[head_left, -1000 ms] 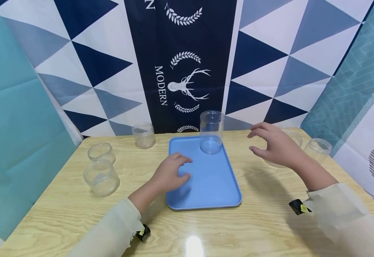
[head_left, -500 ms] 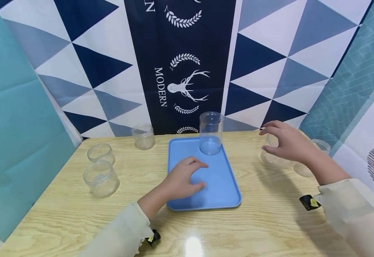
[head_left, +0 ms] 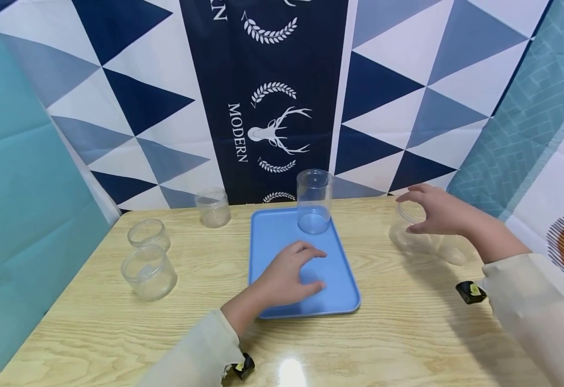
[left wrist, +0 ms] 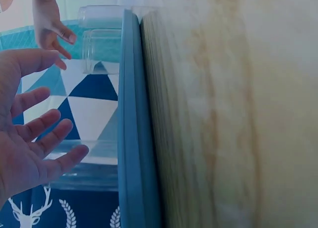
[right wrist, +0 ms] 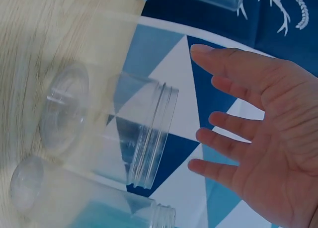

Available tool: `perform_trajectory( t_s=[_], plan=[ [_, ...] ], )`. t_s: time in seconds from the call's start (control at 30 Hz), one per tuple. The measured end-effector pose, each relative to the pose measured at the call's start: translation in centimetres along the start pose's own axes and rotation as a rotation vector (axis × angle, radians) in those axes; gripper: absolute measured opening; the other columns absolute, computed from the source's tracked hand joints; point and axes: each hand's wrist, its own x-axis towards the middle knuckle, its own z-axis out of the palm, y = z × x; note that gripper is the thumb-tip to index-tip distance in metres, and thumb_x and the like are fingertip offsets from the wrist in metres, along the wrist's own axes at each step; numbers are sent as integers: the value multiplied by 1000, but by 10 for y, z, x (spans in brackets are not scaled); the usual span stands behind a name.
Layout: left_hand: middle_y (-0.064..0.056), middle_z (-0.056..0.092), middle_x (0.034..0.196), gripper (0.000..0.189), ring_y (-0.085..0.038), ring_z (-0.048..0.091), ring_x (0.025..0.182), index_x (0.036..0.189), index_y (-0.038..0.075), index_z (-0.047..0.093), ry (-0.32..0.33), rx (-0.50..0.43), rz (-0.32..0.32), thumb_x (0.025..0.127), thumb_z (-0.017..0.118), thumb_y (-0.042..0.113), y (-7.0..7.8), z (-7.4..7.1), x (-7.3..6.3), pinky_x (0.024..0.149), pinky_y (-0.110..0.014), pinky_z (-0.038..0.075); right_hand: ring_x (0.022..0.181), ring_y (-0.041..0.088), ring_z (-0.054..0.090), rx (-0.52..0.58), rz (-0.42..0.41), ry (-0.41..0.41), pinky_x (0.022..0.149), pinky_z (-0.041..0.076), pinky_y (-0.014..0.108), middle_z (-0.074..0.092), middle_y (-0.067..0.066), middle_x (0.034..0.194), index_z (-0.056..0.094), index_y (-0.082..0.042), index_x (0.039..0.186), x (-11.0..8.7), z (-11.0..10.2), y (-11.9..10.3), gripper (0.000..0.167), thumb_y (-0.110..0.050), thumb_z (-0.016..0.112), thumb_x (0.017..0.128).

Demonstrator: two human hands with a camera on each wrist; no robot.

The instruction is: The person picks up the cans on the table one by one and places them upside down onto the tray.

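Observation:
My left hand hovers over the blue tray, fingers spread and holding nothing. At the tray's back right corner stands a tall clear plastic jar. My right hand hangs beside and above a wide clear jar on the right of the table, thumb and fingers apart. In the right wrist view, a gap shows between the fingers and the threaded rim of that jar. A narrower clear jar stands next to it, partly hidden by my right hand and forearm in the head view.
Three low clear containers are on the left: a jar in front, a shallow one just behind it, and another near the back edge. A patterned cloth hangs behind the wooden table.
My right hand has moved right, to the wide jar. My left hand has shifted right across the tray. The jars and tray have stayed in place; the head view has turned slightly.

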Motion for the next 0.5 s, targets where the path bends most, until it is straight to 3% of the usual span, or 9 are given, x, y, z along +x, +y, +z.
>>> perform_trajectory(
  t_s=[0.27,0.5],
  plan=[
    [2,55,126,48,-14,54,114,131,15,61,50,-88,-36,87,73,31,8,12,9,94,-28,47,121,55,39,-26,28,-29,94,40,66,44,38,131,57,7,126,8,0,14,65,-19,84,74],
    [2,56,122,45,-21,56,107,127,16,63,67,-189,-95,86,74,29,15,19,19,82,-23,49,120,57,40,-17,75,-46,93,39,66,43,40,129,56,9,126,13,-1,23,65,-23,83,75]
  ],
)
